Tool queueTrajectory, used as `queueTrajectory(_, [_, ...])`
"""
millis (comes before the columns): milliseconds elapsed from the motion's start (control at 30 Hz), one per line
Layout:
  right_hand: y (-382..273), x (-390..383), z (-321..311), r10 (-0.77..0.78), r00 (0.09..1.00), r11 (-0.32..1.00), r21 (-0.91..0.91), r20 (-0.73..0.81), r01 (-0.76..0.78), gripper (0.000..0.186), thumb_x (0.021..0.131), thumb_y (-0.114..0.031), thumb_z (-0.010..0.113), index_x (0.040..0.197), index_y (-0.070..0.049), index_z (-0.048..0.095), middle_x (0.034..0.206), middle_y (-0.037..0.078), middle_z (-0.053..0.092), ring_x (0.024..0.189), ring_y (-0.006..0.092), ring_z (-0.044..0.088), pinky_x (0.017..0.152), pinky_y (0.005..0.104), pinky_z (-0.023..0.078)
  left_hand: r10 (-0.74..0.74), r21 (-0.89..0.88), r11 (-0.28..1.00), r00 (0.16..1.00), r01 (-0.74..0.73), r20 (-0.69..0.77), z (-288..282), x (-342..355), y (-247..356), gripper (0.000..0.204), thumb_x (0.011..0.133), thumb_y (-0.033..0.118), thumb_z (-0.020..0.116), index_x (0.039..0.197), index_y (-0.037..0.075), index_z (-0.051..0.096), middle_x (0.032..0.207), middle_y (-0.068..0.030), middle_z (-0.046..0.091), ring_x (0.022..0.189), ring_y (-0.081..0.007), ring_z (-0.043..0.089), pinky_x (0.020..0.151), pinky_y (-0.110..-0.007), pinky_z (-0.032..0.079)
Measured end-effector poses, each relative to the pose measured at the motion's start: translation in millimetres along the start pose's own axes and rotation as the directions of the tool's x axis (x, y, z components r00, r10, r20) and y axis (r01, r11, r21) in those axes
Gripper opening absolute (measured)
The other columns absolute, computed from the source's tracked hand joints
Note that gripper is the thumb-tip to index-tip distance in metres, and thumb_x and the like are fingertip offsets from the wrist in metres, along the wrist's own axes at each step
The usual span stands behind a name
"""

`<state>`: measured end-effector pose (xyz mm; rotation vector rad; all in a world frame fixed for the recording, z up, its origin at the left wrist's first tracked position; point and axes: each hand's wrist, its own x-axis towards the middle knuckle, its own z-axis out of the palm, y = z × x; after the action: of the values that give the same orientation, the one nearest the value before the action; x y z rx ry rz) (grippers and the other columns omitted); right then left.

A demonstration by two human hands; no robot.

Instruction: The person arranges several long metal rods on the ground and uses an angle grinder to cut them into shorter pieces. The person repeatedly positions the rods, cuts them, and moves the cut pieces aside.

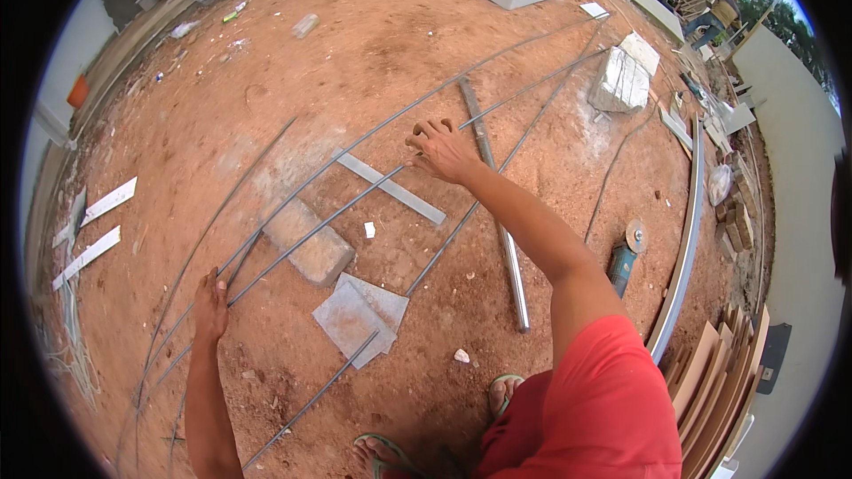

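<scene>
Several long thin grey metal rods [355, 144] stretch over the reddish dirt from lower left to upper right. My left hand [210, 306] is closed at the lower left, where two of them run together. Farther forward, my right hand [441, 153] curls its bent fingers loosely over the lower of these two rods [311, 232]. A grey concrete block [321, 253] lies under the rods between my hands. Beside it are a flat metal strip [390, 186] and two overlapping grey tiles [351, 324]. The undersides of both hands are hidden.
An angle grinder [624, 262] lies to my right, near a long metal channel [683, 257] and stacked boards [719, 372]. A metal tube [510, 257] lies before my feet. White blocks [621, 80] stand at the upper right. A person [714, 18] bends in the distance.
</scene>
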<state>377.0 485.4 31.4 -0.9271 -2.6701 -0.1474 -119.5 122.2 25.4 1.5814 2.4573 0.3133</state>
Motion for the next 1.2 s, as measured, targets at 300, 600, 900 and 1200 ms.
queueTrajectory(300, [22, 21, -2, -0.108, 0.989, 0.959, -0.254, 0.097, 0.129, 0.017, 0.103, -0.024, 0.054, 0.11, -0.016, 0.068, 0.099, 0.006, 0.072, 0.117, 0.0212, 0.062, 0.109, 0.0491, 0.039, -0.05, -0.054, 0.998, 0.993, 0.045, -0.108, 16, 10, -2, 0.066, 0.109, 0.053, 0.035, 0.154, 0.006, 0.047, 0.154, -0.0278, 0.045, 0.143, -0.0469, 0.041, 0.119, -0.054, 0.032])
queueTrajectory(600, [-7, 1, 3, 0.23, 0.969, 0.972, -0.034, -0.094, -0.234, 0.028, 0.095, -0.023, 0.067, 0.121, -0.012, 0.066, 0.12, 0.013, 0.061, 0.125, 0.027, 0.055, 0.104, 0.0463, 0.042, -0.055, 0.029, 0.998, 0.993, 0.058, -0.102, 25, 3, -3, 0.068, 0.11, 0.055, 0.03, 0.161, 0.01, 0.035, 0.161, -0.0242, 0.035, 0.15, -0.0445, 0.031, 0.123, -0.054, 0.026])
queueTrajectory(900, [53, -95, -19, 0.867, 0.467, 0.464, 0.065, 0.175, -0.884, 0.06, 0.095, -0.045, 0.067, 0.128, 0.004, 0.057, 0.119, 0.032, 0.066, 0.106, 0.0465, 0.07, 0.091, 0.0554, 0.055, -0.082, -0.102, 0.993, 0.975, 0.061, -0.208, 29, -4, 4, 0.064, 0.111, 0.05, 0.032, 0.161, 0.009, 0.036, 0.164, -0.0219, 0.03, 0.15, -0.0427, 0.032, 0.117, -0.055, 0.038])
queueTrajectory(1200, [143, -146, 45, 0.877, 0.48, 0.452, 0.304, 0.021, -0.839, 0.044, 0.097, -0.034, 0.059, 0.091, 0.009, 0.067, 0.08, 0.028, 0.067, 0.083, 0.0412, 0.071, 0.075, 0.0482, 0.056, 0.152, -0.104, 0.966, 0.841, -0.238, -0.519, 12, -46, 122, 0.037, 0.108, 0.014, 0.052, 0.142, 0.003, 0.058, 0.144, -0.0236, 0.052, 0.132, -0.0414, 0.053, 0.105, -0.052, 0.047])
